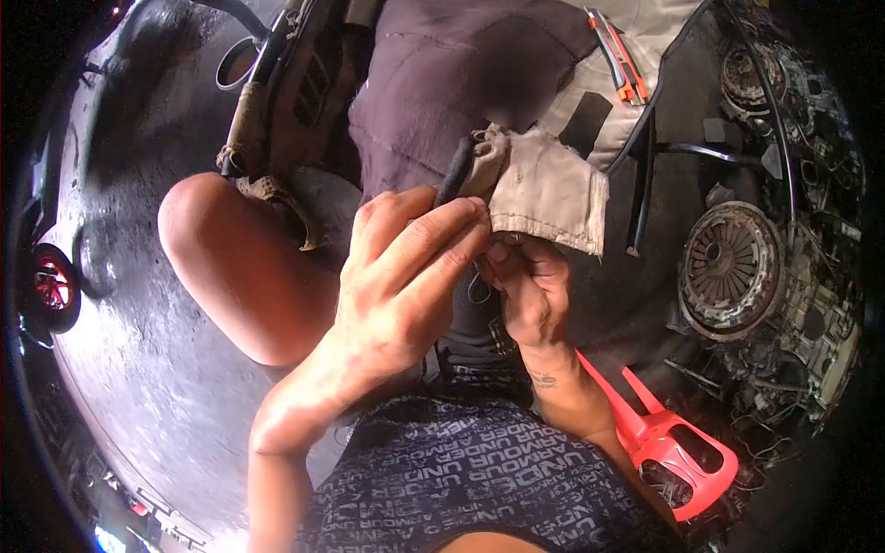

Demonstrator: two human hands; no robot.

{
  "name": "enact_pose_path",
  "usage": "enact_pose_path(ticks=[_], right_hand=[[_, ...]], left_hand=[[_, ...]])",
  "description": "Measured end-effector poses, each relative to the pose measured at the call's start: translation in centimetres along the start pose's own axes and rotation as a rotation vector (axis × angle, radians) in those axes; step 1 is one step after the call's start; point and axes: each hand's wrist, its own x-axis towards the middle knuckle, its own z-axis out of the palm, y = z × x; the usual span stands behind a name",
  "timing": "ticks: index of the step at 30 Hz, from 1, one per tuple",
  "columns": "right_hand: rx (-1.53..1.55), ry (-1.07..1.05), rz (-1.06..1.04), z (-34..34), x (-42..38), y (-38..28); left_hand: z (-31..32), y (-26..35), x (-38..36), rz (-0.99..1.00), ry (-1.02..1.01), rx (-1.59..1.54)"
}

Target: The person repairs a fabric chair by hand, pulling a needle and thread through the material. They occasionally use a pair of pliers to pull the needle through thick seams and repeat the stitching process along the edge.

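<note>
A piece of beige fabric (548, 189) with a stitched lower hem and frayed right edge is in front of me. Its left side is gathered beside a dark rod-like edge (454, 173). My left hand (401, 267) is closed, fingertips pinching the fabric's lower left corner by that edge. Beneath the hem, my right hand (530, 286) is closed too, thumb and fingers pressed to the cloth. A thin loop of thread (478, 288) hangs between the hands. Whether a needle is held is hidden. Beyond lies a dark purple-brown padded cloth (415, 83).
An orange utility knife (618, 57) lies on beige cloth at the top right. Greasy clutch parts (731, 269) and engine pieces fill the right side. A red plastic chair (678, 461) is at lower right. A frame partly wrapped in beige cloth (249, 120) stands left of the padded cloth.
</note>
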Motion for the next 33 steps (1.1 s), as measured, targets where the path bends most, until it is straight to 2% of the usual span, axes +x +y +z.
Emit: enact_pose_path(ticks=[7,11,17,22,23,26,27,30,33], right_hand=[[0.068,-0.034,0.062,-0.2,0.1,-0.3],[-0.029,-0.102,0.070,-0.3,0.7,-1.3],[-0.546,-0.088,-0.331,-0.2,2.3,-3.9],[-0.583,-0.105,-0.347,-0.1,3.0,-5.3],[-0.410,-0.091,-0.247,0.1,2.9,-4.8],[-0.446,-0.072,-0.240,0.0,3.1,-5.8],[-0.569,-0.069,-0.304,-0.1,3.3,-6.5],[-0.658,-0.075,-0.333,-0.1,3.6,-7.8],[-0.759,-0.063,-0.548,-0.2,4.7,-8.5]], left_hand=[[-0.1,-0.2,-0.2,-0.045,0.006,0.003],[-0.3,-0.3,0.2,-0.078,0.047,0.006],[-1.1,-0.1,1.7,-0.002,0.090,0.005],[-1.1,-0.3,2.9,-0.078,0.097,-0.018],[-1.0,-0.4,3.0,-0.085,0.103,-0.030],[-1.0,-0.7,3.4,-0.080,0.105,-0.033],[-1.1,-0.7,3.6,-0.073,0.102,-0.030],[-1.6,-0.5,4.4,-0.086,0.086,-0.046],[-1.8,-0.3,4.9,-0.253,0.057,-0.192]])
